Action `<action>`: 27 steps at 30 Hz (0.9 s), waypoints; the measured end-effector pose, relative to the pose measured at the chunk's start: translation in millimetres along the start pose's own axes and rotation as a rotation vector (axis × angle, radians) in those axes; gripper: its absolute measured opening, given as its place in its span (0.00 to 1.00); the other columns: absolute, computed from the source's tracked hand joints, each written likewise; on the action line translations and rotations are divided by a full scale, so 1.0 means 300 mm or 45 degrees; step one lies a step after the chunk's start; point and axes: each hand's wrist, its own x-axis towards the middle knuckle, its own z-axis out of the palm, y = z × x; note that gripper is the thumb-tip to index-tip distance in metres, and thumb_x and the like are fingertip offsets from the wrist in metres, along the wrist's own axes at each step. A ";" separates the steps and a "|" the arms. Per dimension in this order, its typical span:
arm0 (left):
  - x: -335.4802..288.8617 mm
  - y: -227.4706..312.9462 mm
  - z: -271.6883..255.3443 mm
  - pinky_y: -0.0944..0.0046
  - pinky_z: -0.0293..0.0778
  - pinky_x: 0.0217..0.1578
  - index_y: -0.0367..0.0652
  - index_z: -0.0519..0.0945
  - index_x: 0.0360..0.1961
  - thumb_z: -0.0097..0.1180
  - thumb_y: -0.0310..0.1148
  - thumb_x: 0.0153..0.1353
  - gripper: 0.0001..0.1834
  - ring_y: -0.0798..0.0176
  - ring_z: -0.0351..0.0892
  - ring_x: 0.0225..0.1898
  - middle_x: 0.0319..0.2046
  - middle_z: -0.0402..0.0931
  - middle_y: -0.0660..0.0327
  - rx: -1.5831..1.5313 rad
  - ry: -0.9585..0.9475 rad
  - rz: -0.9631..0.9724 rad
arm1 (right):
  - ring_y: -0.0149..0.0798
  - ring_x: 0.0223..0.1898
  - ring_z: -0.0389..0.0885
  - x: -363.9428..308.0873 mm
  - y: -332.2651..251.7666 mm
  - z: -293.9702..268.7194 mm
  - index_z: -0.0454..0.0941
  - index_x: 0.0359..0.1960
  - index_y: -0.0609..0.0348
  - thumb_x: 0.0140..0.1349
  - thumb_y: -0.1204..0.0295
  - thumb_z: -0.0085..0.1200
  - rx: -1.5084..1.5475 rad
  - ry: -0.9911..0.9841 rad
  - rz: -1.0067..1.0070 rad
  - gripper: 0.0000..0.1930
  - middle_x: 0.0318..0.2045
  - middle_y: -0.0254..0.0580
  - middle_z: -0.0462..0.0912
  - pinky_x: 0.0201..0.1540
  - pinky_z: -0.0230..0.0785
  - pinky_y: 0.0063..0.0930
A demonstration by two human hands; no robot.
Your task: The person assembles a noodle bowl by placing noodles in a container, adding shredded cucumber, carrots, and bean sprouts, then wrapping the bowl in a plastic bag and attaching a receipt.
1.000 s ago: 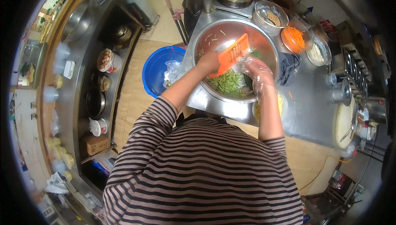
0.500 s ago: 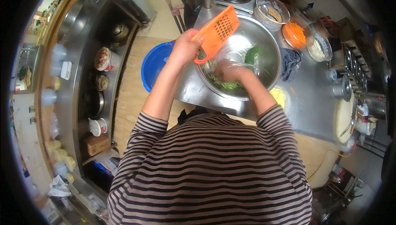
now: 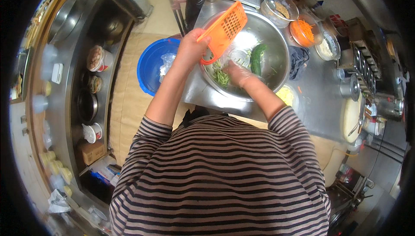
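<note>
My left hand point(image 3: 193, 50) is closed round the handle end of an orange grater point(image 3: 225, 30), which it holds tilted over the left side of a large steel bowl point(image 3: 283, 69). My right hand point(image 3: 240, 75), in a thin clear plastic glove, is down inside the bowl. Its fingertips are beside a small heap of green shreds point(image 3: 221, 78), and they are too blurred and hidden to show a grip. A dark green cucumber point(image 3: 257, 59) lies in the bowl just right of that hand. Loose shreds stick to the steel around it.
Left of the counter stands a blue basin point(image 3: 147, 69) with clear plastic inside. Behind and right of the bowl are containers of grains point(image 3: 282, 10), orange shreds point(image 3: 302, 32) and pale food point(image 3: 326, 49). A dark cloth point(image 3: 298, 63) and yellow shreds point(image 3: 285, 95) lie near its right side.
My right hand has shifted slightly within the bowl, and the cucumber and shreds are now more exposed. The view has moved a little; the grater stays in my left hand.
</note>
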 end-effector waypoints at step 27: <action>0.013 -0.080 0.047 0.75 0.62 0.22 0.40 0.73 0.36 0.50 0.27 0.64 0.03 0.76 0.62 0.19 0.19 0.66 0.70 -0.131 -0.201 -0.098 | 0.44 0.51 0.74 -0.761 0.258 -0.243 0.78 0.44 0.52 0.43 0.78 0.63 0.138 0.474 0.251 0.22 0.49 0.38 0.75 0.54 0.67 0.31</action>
